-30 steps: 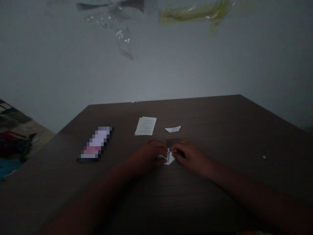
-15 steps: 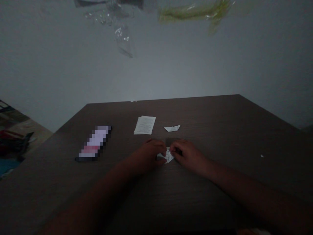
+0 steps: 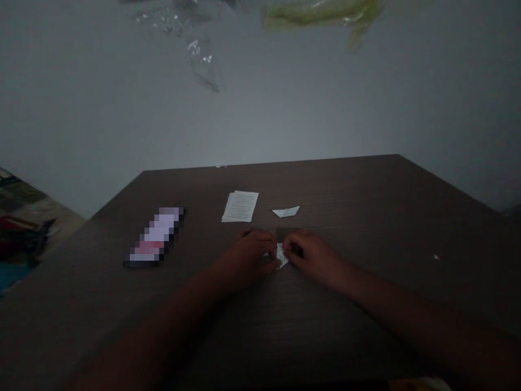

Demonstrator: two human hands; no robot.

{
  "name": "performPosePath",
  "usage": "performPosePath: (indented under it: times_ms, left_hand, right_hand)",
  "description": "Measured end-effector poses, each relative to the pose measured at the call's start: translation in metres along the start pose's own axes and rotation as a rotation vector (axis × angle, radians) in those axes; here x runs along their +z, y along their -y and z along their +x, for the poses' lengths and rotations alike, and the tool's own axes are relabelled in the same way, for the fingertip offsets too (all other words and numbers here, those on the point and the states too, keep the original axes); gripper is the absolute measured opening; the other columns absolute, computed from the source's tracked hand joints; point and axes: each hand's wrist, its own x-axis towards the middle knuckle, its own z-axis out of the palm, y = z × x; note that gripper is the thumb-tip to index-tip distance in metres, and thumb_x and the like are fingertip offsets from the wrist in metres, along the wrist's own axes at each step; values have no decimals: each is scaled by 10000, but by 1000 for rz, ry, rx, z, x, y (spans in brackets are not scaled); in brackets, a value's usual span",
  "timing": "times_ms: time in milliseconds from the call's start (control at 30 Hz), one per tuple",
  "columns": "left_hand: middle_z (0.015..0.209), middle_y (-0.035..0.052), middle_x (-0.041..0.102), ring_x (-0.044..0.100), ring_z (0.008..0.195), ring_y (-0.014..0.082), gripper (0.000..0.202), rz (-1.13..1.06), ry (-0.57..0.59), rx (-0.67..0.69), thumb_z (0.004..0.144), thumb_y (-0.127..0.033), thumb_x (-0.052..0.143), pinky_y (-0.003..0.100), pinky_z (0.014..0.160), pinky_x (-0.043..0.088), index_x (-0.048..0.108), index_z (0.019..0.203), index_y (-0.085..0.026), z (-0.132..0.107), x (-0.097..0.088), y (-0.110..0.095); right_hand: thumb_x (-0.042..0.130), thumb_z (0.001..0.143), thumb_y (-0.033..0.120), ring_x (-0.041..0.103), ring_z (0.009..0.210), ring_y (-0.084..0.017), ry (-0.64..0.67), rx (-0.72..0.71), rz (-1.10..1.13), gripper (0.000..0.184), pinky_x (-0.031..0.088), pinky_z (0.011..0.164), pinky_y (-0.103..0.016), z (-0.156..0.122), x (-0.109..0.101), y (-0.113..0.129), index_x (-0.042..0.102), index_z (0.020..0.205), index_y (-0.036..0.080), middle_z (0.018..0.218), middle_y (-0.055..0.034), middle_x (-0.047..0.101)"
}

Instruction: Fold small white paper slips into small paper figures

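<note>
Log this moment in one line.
left hand: touching paper piece | right hand: touching same piece | beyond: paper stack, folded paper | leftward: phone

The bare, slender left forearm point(image 3: 185, 307) and the matching bare right forearm point(image 3: 391, 296) taper smoothly into narrow wrists point(image 3: 345, 274). The uncovered left hand point(image 3: 249, 256) and uncovered right hand point(image 3: 312, 254) look slim, though dimness blurs finer detail.

Held piece point(image 3: 282, 257): matt paper; sheets point(image 3: 241, 207) ditto. Tabletop point(image 3: 358, 201): wood-look w/ fine grain, prob. smooth, dim. Clear film point(image 3: 202, 57): glossy plastic.
</note>
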Motion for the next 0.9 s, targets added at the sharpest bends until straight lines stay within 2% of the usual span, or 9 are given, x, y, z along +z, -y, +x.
performPosePath:
  times_ms: [67, 167, 333, 567, 900]
  left_hand:
    - [1335, 34, 848, 780, 1371, 315, 22, -2, -8, 10, 1074, -250, 830, 698, 1420, 382, 808, 1071, -254, 1, 3, 1]
    - [1322, 48, 843, 777, 1378, 326, 121, -7, -20, -11, 1020, -239, 888, 695, 1395, 398, 769, 1044, -230, 1, 5, 1]
    - [1375, 61, 843, 749, 1439, 355, 182, 4, -20, -63, 989, -233, 891, 666, 1412, 376, 730, 1073, -239, -2, 4, -4]
    - [1326, 61, 851, 775, 1361, 338, 179, 6, -48, -7, 993, -297, 880, 674, 1397, 414, 718, 1059, -257, -2, 8, 2]
    - [1409, 83, 823, 745, 1412, 358, 163, 42, -47, -35, 1004, -267, 863, 642, 1388, 432, 728, 1094, -243, -3, 8, -1]
  right_hand:
    - [751, 996, 65, 709, 935, -242, -2, -6, 1, 200, 521, 902, -383, 0, 1, 0, 697, 947, 251, 941, -21, 756]
    - [767, 984, 62, 717, 947, -241, -12, -16, 1, 209, 523, 893, -377, 0, 2, -1, 697, 932, 252, 961, -26, 774]
    - [760, 994, 83, 714, 936, -235, -27, -36, -11, 185, 526, 887, -375, 0, 3, -3, 703, 955, 256, 955, -21, 777]
    - [761, 1015, 112, 709, 937, -243, -33, -52, -30, 159, 533, 908, -385, 0, 6, -8, 716, 986, 262, 945, -18, 763]
    - [748, 1011, 93, 705, 911, -238, -17, -18, -20, 179, 523, 870, -374, 0, 2, -2, 697, 970, 259, 939, -21, 756]
